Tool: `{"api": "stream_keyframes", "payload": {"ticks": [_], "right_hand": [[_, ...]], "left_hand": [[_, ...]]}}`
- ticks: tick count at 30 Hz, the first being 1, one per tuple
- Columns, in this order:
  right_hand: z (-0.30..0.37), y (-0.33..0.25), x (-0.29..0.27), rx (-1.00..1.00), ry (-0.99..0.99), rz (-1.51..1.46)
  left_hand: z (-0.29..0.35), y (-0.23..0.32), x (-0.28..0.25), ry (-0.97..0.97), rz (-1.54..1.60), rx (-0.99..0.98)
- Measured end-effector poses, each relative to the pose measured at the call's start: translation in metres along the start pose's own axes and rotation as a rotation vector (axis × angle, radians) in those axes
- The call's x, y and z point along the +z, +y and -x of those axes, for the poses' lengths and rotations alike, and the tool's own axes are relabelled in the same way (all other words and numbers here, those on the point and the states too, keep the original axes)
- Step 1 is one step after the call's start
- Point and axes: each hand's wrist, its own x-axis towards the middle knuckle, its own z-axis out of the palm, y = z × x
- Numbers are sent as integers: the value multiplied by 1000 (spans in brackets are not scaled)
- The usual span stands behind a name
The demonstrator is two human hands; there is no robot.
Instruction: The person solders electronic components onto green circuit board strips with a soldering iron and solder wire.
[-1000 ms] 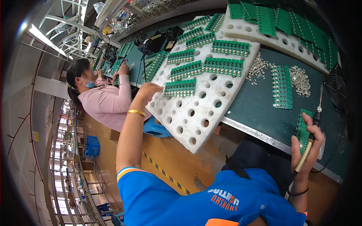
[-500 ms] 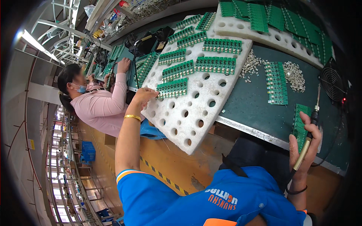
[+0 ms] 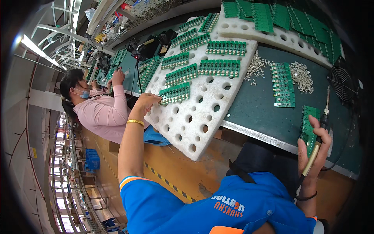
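My left hand (image 3: 147, 102) is closed at the left end of a green circuit board (image 3: 174, 93), pinching its edge between thumb and finger. That board lies on a white foam sheet (image 3: 183, 126) full of round holes, with several similar populated boards (image 3: 226, 47) above it. In my right hand (image 3: 322, 146) is a soldering iron (image 3: 313, 158), gripped like a pen with its metal tip pointing up and away. Just beyond the right fingers, a green board (image 3: 309, 124) rests on the dark green bench. Another board (image 3: 283, 85), carrying white connectors, lies farther back.
Loose white connectors form two piles (image 3: 302, 78) (image 3: 257, 64) beside the boards. A black fan (image 3: 343, 80) stands at the right. Bare green boards (image 3: 276, 17) are stacked on a second foam sheet at the back. A masked co-worker in pink (image 3: 103, 115) sits at the left.
My left hand stays at the end of the same board, and the right keeps the soldering iron. The view has shifted slightly. The co-worker's raised hand has moved down and left.
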Motion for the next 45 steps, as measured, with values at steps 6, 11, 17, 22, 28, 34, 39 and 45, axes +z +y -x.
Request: {"api": "stream_keyframes", "payload": {"ticks": [6, 11, 17, 22, 28, 34, 39, 45], "right_hand": [[1, 2, -2, 22, 0, -3], [1, 3, -4, 27, 1, 2], [-3, 3, -6, -43, 13, -78], [4, 5, -15, -72, 24, -76], [13, 11, -34, -67, 35, 11], [22, 16, -41, -14, 49, 33], [22, 22, -41, -7, 46, 42], [18, 23, -34, -25, 9, 5]], "left_hand": [[0, -6, -9, -154, 167, -36], [22, -4, -22, -345, 439, 69], [76, 16, -43, -133, 496, 257], [135, 61, -11, -206, 442, 490], [204, 102, 85, -276, 347, 696], [242, 112, 156, -57, -14, 976], [256, 97, 189, 267, -222, 1539], [252, 68, 213, 478, -393, 1646]]}}
